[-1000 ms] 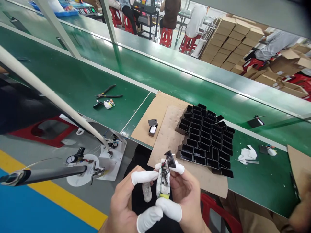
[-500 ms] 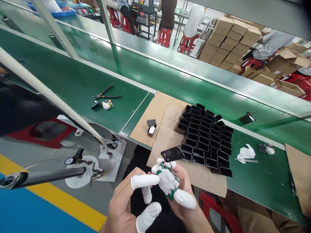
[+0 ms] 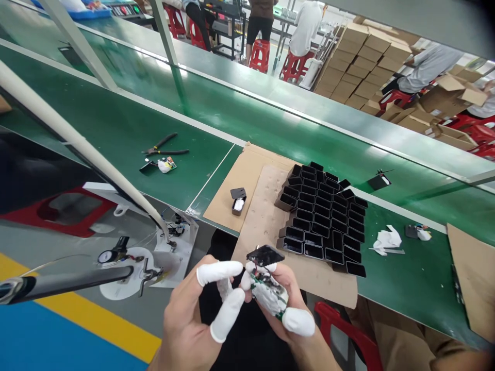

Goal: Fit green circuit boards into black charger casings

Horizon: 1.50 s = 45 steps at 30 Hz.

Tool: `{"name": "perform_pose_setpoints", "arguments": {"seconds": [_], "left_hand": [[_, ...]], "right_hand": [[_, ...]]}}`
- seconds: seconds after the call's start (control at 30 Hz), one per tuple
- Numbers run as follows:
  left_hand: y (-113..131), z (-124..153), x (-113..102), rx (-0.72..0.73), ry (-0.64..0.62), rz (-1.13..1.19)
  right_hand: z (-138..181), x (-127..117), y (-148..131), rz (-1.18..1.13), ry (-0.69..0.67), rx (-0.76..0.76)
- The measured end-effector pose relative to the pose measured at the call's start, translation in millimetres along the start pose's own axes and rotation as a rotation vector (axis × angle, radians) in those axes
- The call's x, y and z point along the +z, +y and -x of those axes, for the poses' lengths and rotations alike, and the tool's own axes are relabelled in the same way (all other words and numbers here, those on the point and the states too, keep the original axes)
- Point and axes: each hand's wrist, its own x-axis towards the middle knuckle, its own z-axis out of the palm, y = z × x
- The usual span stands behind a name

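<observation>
My right hand (image 3: 288, 309) holds a small assembly (image 3: 268, 293): a green circuit board with a white block on it and a black flat part wired to its top. White finger cots cover my fingertips. My left hand (image 3: 197, 319) is beside it, thumb and forefinger touching the assembly's left side in a pinch. Both hands are low, in front of the bench edge. A block of stacked black rectangular sleeves (image 3: 323, 219) stands on a cardboard sheet (image 3: 266, 216) just beyond my hands.
A small open black case (image 3: 237, 200) lies on the cardboard. Pliers (image 3: 164, 147) and a small board (image 3: 162, 165) lie on the green belt at left; white scraps (image 3: 386, 241) at right. A white pole (image 3: 77, 144) crosses the left. People sit on red stools by stacked cartons behind.
The assembly has been turned in my right hand from upright to lying tilted, white block facing up. My left fingers have closed in on it. The view shifted slightly.
</observation>
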Motion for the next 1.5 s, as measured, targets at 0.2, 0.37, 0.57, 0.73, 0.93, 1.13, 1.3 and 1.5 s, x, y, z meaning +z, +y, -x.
{"name": "perform_pose_setpoints", "arguments": {"seconds": [0.2,0.37,0.57,0.73,0.93,1.13,1.3,1.5], "left_hand": [[11.8,-20.1,-10.2,-0.049,-0.075,-0.049],[16.9,-29.1,-8.1,-0.025,-0.076,0.028],[13.6,-24.1,-8.8,0.047,-0.05,0.029],[8.6,-19.4,-11.1,0.09,-0.02,0.016],[7.2,-15.8,-11.0,0.107,0.018,0.019],[6.8,-16.6,-7.2,0.104,0.039,0.027],[7.1,-16.0,-4.5,0.083,0.046,0.045],[5.8,-12.3,-4.2,0.064,0.043,0.05]], "right_hand": [[-0.8,0.8,3.2,0.021,-0.133,-0.012],[6.9,0.7,-0.1,-0.17,-0.156,0.096],[19.5,-2.1,-3.2,-0.126,-0.036,0.091],[21.2,4.7,-15.0,-0.038,-0.019,0.081],[19.6,10.4,-26.4,0.114,0.029,0.114],[29.2,12.6,-28.6,0.333,0.112,0.084],[31.2,14.3,-38.0,0.366,0.055,0.125],[31.4,16.4,-42.7,0.325,0.074,0.102]]}}
